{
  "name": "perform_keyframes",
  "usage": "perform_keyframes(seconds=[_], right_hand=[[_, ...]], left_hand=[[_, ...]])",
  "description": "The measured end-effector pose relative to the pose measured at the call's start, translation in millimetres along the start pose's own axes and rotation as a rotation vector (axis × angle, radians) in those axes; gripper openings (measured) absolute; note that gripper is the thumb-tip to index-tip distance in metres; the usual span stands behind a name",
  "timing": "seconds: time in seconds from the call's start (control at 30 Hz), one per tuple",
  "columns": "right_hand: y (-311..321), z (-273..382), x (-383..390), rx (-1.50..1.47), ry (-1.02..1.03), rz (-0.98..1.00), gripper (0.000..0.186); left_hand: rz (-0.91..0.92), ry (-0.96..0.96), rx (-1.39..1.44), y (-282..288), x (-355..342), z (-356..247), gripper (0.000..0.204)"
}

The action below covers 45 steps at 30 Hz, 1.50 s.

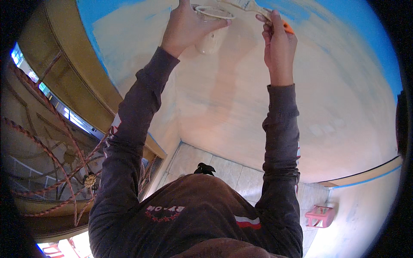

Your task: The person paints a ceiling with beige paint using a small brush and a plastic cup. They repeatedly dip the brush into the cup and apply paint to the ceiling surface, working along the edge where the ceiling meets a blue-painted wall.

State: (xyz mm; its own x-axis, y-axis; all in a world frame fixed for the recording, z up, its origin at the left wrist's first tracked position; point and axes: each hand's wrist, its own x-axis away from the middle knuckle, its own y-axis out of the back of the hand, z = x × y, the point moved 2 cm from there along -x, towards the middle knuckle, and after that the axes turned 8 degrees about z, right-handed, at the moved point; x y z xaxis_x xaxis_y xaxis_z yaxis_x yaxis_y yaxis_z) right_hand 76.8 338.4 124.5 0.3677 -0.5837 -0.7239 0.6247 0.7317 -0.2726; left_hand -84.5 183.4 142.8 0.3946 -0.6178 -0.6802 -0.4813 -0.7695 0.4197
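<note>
My left hand (186, 26) is wrapped round a cream-coloured paint container (208, 44), raised at the top of the view with its round rim showing. To its right, my right hand (279, 45) grips a paintbrush (258, 9) by its handle, which has an orange end. The brush head points left, above the container's rim, and is partly cut off by the picture's upper edge. Behind both hands stands a wall (241, 94) with pale cream paint brushed over much of it. Bright blue paint (365, 26) shows along its upper parts.
At the left is a window (60, 103) with twisted reddish-brown metal bars and a wooden frame. Pale tiles cover the floor (228, 165) below. A small pink plastic stool (320, 216) stands at the lower right, near the wall's end.
</note>
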Motion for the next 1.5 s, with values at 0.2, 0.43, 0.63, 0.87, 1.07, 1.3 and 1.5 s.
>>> perform_keyframes(seconds=[0.2,0.43,0.63,0.87,1.07,1.3,1.5], right_hand=[[-43.6,-19.8,-39.2,0.041,0.051,0.032,0.028],[-61.0,-38.3,-68.9,0.324,0.185,0.041,0.028],[-32.5,-27.6,-59.5,0.534,0.514,0.058,0.023],[52.5,43.4,-28.0,0.796,0.521,-0.114,0.028],[90.3,87.4,-2.7,0.953,0.428,-0.274,0.024],[50.0,60.7,-7.7,0.729,0.425,-0.201,0.025],[-50.0,-24.1,-36.4,0.504,0.422,0.055,0.023]], left_hand=[[-0.115,-0.034,-0.118,20.7,-19.0,18.6,0.1],[-0.088,-0.045,0.027,36.1,-34.8,25.2,0.105],[-0.064,-0.014,-0.066,31.0,-18.2,11.9,0.103],[0.001,0.004,0.053,15.6,-16.2,21.8,0.103],[0.03,-0.018,0.036,11.6,-2.0,13.7,0.101],[0.085,-0.001,-0.001,1.9,15.9,34.8,0.103],[0.015,-0.073,-0.033,10.7,47.7,61.3,0.1]])
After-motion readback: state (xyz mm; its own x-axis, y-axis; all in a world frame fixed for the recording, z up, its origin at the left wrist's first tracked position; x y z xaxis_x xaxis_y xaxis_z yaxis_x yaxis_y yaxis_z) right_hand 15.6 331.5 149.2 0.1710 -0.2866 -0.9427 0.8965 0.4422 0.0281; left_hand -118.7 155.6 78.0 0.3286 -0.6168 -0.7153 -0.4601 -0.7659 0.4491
